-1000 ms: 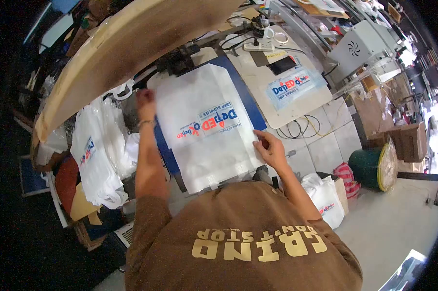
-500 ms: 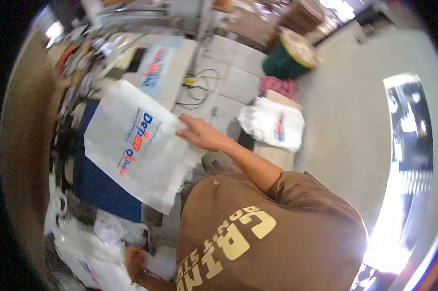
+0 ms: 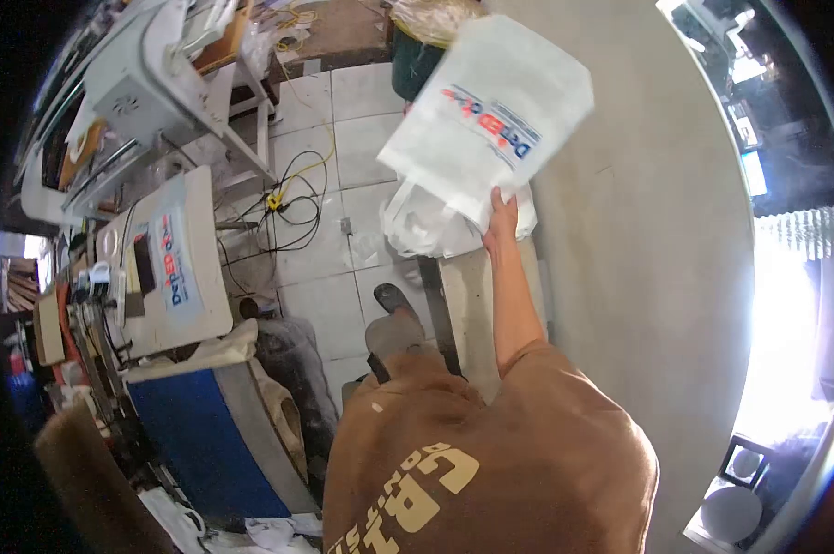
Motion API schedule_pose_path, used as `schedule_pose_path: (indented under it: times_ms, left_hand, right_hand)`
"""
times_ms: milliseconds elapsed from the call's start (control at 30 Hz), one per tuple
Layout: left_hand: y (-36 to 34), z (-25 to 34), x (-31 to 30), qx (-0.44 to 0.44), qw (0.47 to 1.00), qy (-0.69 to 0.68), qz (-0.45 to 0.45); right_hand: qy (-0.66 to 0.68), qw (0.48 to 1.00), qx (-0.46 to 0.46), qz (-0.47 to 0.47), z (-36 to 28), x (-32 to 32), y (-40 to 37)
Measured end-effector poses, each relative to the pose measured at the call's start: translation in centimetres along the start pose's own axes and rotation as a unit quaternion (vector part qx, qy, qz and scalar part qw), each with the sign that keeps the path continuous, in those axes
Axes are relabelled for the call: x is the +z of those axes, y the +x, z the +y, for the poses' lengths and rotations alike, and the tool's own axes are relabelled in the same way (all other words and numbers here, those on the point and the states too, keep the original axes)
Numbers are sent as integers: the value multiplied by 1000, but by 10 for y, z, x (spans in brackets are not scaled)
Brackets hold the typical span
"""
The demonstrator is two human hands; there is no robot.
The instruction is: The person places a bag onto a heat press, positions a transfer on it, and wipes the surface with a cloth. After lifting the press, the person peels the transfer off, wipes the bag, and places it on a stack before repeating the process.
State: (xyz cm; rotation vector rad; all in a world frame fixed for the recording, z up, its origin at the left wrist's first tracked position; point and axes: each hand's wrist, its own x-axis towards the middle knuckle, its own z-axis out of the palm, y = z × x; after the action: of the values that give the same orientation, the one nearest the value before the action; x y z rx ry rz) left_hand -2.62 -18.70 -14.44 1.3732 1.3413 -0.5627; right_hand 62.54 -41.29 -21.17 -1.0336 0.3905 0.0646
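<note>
My right hand (image 3: 502, 214) is stretched out to the right and grips the lower edge of a white printed bag (image 3: 487, 118) with a blue and red logo, held in the air. Below the held bag lies a pile of similar white bags (image 3: 417, 226) on a low box or stool (image 3: 472, 286). My left hand is out of view. The blue printing pad (image 3: 200, 441) that the bag came from is at the lower left, bare. My foot in a sandal (image 3: 395, 300) rests on the tiled floor.
A white platen with a printed logo (image 3: 172, 263) stands at the left, beside a white machine (image 3: 135, 88). Cables (image 3: 288, 198) lie on the tiled floor. A green bin (image 3: 417, 60) stands behind the held bag. Bare concrete floor (image 3: 639, 258) spreads to the right.
My right hand lifted the printed bag off the blue pad and swung it right, over the pile of bags. My head turned right with it. My left hand dropped out of view.
</note>
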Motion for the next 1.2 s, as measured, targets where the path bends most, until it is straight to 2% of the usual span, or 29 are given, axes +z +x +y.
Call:
schedule_pose_path:
  times_ms: [133,267,333,367,433,567,633,767,833,967,1033,1067,1100,1133,1167,1200]
  left_hand:
    - [21,12,18,-41,997,38,61]
    - [24,18,33,-85,989,57,105]
    - [23,20,41,-102,986,61,118]
    - [22,19,45,-106,984,64,126]
    - [20,16,49,-114,982,68,137]
    - [16,7,56,-123,978,71,155]
    - [15,-1,61,-127,976,70,163]
    - [15,-15,70,-127,974,69,176]
    - [18,-24,75,-125,973,66,182]
    - [19,-48,85,-117,969,58,208]
    - [22,-71,90,-108,966,57,228]
    - [23,-81,93,-103,963,55,242]
    - [23,-93,95,-91,959,66,261]
    - [27,-109,101,-70,952,85,284]
    - [33,-126,106,-33,937,132,320]
    - [42,-145,114,28,905,207,372]
  right_hand:
    - [-51,990,-67,112,89,-89,80]
    - [-45,983,-18,178,171,-139,110]
    - [-13,933,175,313,209,-155,114]
    - [-15,933,181,310,237,-174,124]
    - [168,867,285,372,288,-213,139]
    - [112,857,299,405,247,-131,90]
    - [-65,875,340,338,242,-124,80]
    - [-70,897,309,309,240,-128,61]
    - [-267,847,297,352,238,-128,52]
    - [-317,825,331,331,239,-146,57]
    - [-158,880,309,325,224,-123,53]
    - [-281,853,296,326,264,-162,75]
    - [-402,804,288,330,291,-186,88]
    - [-443,770,304,344,306,-208,108]
    - [-530,757,246,293,286,-211,115]
    - [-546,749,230,296,230,-152,84]
